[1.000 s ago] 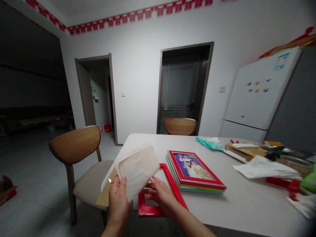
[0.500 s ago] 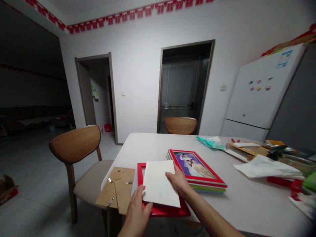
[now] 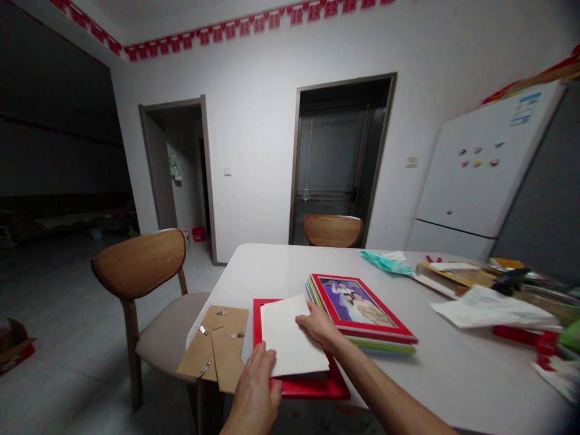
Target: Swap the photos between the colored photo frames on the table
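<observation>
A blank white sheet of paper (image 3: 290, 338) lies slightly askew over a red picture frame (image 3: 312, 388) at the table's near edge. My right hand (image 3: 319, 326) grips the sheet's right side, thumb on top. At the frame's lower left corner rests my left hand (image 3: 259, 383), its fingers along the sheet's left edge and its thumb on the frame's lower bar. Left of the frame are brown backing boards (image 3: 226, 350) with metal clips. Close behind my right hand is a stack of frames, topped by a red framed photo (image 3: 356, 302).
The white table (image 3: 267, 266) also bears a teal packet (image 3: 387, 262), crumpled white paper (image 3: 492, 309) and clutter at the right. One wooden chair (image 3: 140, 263) stands at the left, another chair (image 3: 333, 231) at the far side. A white fridge (image 3: 475, 181) is at the right.
The white sheet has shifted left and down onto the red frame, carried by my right hand. My left hand has moved slightly right, over the frame's corner.
</observation>
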`<state>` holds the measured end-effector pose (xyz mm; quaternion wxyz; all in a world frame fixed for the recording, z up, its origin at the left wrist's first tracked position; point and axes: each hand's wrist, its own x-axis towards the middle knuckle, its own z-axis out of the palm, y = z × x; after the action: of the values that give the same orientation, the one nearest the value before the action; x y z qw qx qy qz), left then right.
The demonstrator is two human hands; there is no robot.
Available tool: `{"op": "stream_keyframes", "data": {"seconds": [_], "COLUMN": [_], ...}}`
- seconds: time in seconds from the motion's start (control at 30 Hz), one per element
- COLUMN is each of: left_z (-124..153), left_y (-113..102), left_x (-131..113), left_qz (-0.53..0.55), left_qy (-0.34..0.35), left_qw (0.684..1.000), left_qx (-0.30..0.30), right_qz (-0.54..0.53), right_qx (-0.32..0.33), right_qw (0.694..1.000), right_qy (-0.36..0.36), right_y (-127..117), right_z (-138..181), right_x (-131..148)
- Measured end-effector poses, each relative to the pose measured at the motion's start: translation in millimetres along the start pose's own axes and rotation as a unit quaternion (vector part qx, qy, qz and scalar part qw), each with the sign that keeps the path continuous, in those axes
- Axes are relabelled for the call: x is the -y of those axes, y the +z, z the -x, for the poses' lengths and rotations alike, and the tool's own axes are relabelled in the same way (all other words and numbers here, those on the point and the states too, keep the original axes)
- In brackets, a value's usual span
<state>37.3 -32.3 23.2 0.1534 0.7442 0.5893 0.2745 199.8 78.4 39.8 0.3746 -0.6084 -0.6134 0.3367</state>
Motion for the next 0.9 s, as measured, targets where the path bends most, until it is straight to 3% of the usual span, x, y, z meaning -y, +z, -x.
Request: {"op": "stream_keyframes", "data": {"seconds": [0.2,0.37,0.6,0.7,0.9], "left_z": [0,4,3,3,4], "left_y": [-6,-10,-9,-7,-4], "left_x": [-2,1,3,1,-1], "left_qz": [-0.048,-0.064,-0.107,-0.12,-0.123], "left_qy": [0.003,0.027,0.056,0.06,0.082], "left_qw": [0.998,0.997,0.991,0.989,0.987], "left_qx": [0.029,0.032,0.055,0.063,0.064], "right_qz": [0.104,0.237,0.321,0.328,0.326], "right_qx": [-0.034,-0.079,-0.091,-0.059,0.059], "right_qw": [0.993,0.96,0.934,0.933,0.919], "right_qy": [-0.046,-0.123,-0.125,-0.132,-0.215], "right_y": [7,14,18,19,15], "right_z": [1,6,12,18,41], "right_x": [-6,-7,-7,-8,-11]}}
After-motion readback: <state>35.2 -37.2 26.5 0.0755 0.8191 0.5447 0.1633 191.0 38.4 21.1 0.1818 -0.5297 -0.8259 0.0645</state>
